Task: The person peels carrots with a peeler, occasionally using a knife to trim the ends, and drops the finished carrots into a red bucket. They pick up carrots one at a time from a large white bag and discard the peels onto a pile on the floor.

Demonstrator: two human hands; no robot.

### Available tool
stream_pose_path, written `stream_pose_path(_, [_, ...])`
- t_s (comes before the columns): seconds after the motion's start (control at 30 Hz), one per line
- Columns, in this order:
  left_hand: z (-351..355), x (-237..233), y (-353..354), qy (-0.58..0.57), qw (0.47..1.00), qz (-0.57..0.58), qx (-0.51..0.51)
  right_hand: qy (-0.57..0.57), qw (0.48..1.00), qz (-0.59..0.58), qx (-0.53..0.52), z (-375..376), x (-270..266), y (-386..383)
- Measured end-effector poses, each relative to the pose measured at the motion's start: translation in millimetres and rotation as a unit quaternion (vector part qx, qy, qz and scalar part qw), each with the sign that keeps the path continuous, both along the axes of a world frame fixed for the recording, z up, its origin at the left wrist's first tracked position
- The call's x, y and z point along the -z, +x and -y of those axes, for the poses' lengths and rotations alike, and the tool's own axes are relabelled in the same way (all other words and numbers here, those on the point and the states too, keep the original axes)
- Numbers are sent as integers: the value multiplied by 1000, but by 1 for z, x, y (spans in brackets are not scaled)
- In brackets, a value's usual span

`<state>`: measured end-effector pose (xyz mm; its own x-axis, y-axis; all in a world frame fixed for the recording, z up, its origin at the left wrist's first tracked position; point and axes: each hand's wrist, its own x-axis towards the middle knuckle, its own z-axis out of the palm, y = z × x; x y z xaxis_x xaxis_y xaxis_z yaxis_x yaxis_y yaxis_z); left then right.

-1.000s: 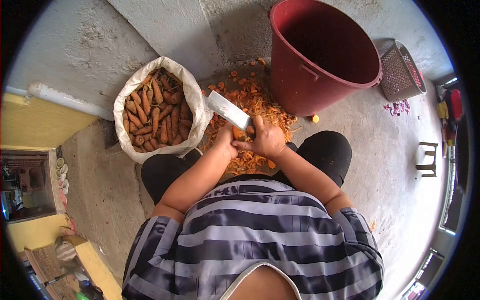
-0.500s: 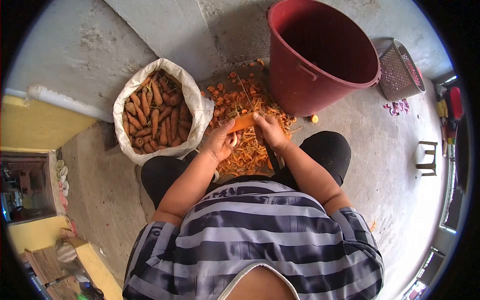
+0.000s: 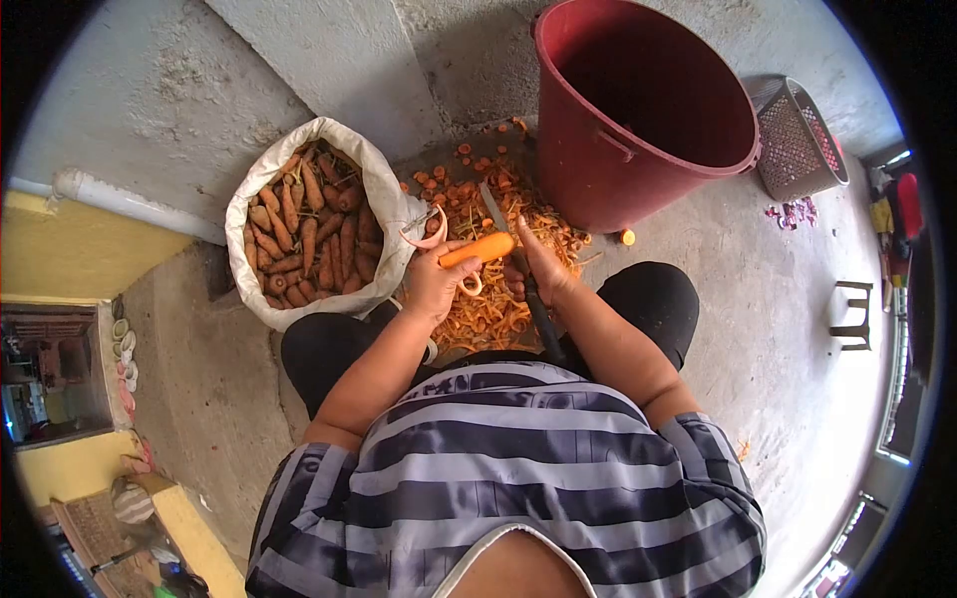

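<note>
A smooth orange carrot (image 3: 480, 249) lies in my left hand (image 3: 435, 280), whose fingers are wrapped round it. A peeler (image 3: 427, 232) with a pale curved frame sticks out past the same hand, its looped handle below the carrot. My right hand (image 3: 539, 267) has its fingers curled round the black handle of a knife (image 3: 492, 207), the blade pointing up and left and the thumb raised. Below both hands, orange peelings (image 3: 485, 317) and cut carrot ends cover the floor. To the left, a white sack (image 3: 394, 189) holds unpeeled carrots (image 3: 309, 236).
A large red bucket (image 3: 608, 184) stands beyond my right hand, with a grey perforated basket (image 3: 793, 154) farther right. Purple scraps (image 3: 795, 213) lie below the basket. A small stool (image 3: 850, 316) stands at the far right. A white pipe (image 3: 140, 206) runs along the left wall.
My hands have moved apart. The right hand has let go of the carrot's end, its thumb now raised. The carrot's tip, the peeler and more of the knife now show.
</note>
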<state>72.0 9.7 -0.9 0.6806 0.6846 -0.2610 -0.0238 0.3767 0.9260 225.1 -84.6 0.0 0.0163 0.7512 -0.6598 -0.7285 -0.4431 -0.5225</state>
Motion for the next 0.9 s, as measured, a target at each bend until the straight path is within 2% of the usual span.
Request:
stream_pose_path(0.07, [-4, 1, -1, -6, 1000, -14, 4, -17, 998, 64, -18, -1, 9, 0])
stream_pose_path(0.2, [-18, -32, 25, 63, 993, -83, 48, -63, 994, 38, 77, -1, 20, 4])
stream_pose_path(0.23, [-29, -41, 40, 57, 994, -35, 92, -86, 990, 53, 94, -2, 22, 6])
stream_pose_path(0.27, [-34, -64, 62, 125, 989, 9, 79, -109, 986, 67, 111, -3, 24, 6])
stream_pose_path(0.3, [-35, -95, 83, 117, 989, 60, 62, -114, 986, 63, 104, -3, 23, 5])
stream_pose_path(0.37, [-49, -142, 117, 137, 962, 188, 143, -123, 987, 57, 88, -3, 18, 4])
stream_pose_path(0.43, [-50, -178, 132, 161, 961, 217, 65, -81, 978, 193, 4, 2, -5, 7])
stream_pose_path(0.47, [-57, -188, 128, 183, 955, 219, 77, -59, 963, 259, -40, 6, -15, 8])
stream_pose_path(0.5, [-70, -187, 120, 184, 952, 226, 90, -37, 927, 367, -59, 14, -18, 15])
stream_pose_path(0.57, [-100, -176, 93, 197, 968, 118, 101, -5, 843, 531, -84, 37, -32, 32])
stream_pose_path(0.6, [-115, -164, 78, 194, 977, 62, 69, -31, 768, 637, -59, 51, -57, 30])
stream_pose_path(0.63, [-131, -146, 60, 190, 981, 5, 36, -84, 726, 680, -61, 65, -79, 28])
stream_pose_path(0.7, [-166, -109, 20, 162, 972, -157, -60, -163, 675, 718, -43, 93, -92, 30])
stream_pose_path(0.73, [-180, -89, 0, 163, 960, -210, -91, -175, 617, 767, -22, 104, -96, 27])
stream_pose_path(0.8, [-209, -30, -45, 135, 930, -313, -138, -245, 593, 764, -69, 128, -85, 31])
stream_pose_path(0.83, [-214, -15, -54, 118, 903, -394, -128, -274, 593, 752, -85, 134, -83, 30])
stream_pose_path(0.87, [-218, -1, -63, 97, 871, -469, -111, -301, 592, 740, -101, 138, -82, 28])
stream_pose_path(0.9, [-212, 1, -68, 83, 814, -571, -66, -329, 591, 727, -118, 139, -81, 26])
